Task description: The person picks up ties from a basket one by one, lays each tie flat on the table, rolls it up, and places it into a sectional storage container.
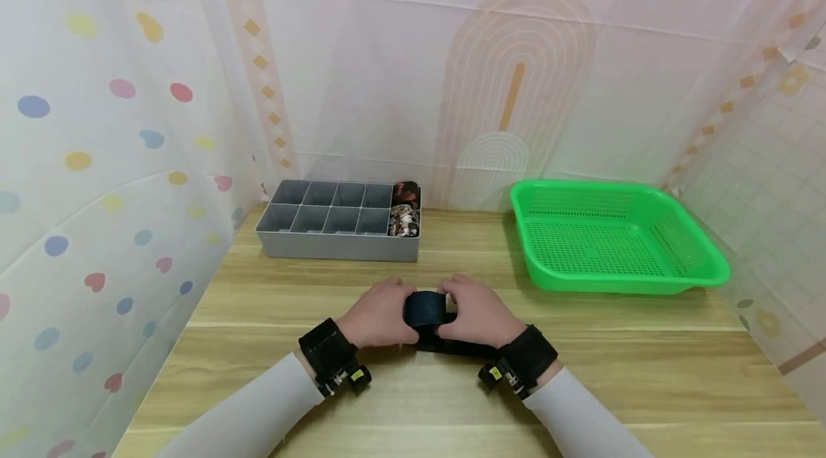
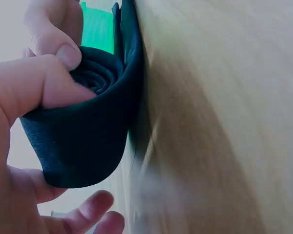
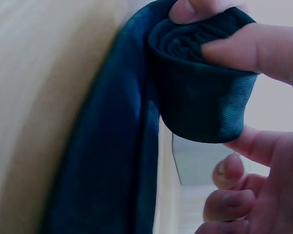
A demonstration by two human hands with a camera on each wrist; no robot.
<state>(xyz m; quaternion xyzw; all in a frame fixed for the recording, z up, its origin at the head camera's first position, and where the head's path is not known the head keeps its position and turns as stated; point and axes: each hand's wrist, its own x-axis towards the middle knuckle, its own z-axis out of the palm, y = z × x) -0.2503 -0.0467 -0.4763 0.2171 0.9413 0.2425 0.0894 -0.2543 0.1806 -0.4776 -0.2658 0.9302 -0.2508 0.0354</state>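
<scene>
A dark blue-green necktie (image 1: 424, 309), partly rolled into a coil, is between the two hands at the middle of the table. My left hand (image 1: 381, 315) grips the coil (image 2: 80, 141) from the left, its thumb over the spiral edge. From the right, my right hand (image 1: 480, 312) holds the same roll (image 3: 200, 105), thumb at the spiral and fingers beneath. The unrolled tail (image 1: 458, 347) stretches rightward on the wood under the right hand and wrist; in the right wrist view it is a long flat strip (image 3: 107, 146).
Behind the hands stands a grey divided box (image 1: 342, 247), with dark patterned rolled fabric (image 1: 404, 218) in its rightmost compartments. A green plastic basket (image 1: 629, 282) sits at the back right. Patterned curtains (image 1: 387, 71) border the wooden table (image 1: 413, 408) at back and sides.
</scene>
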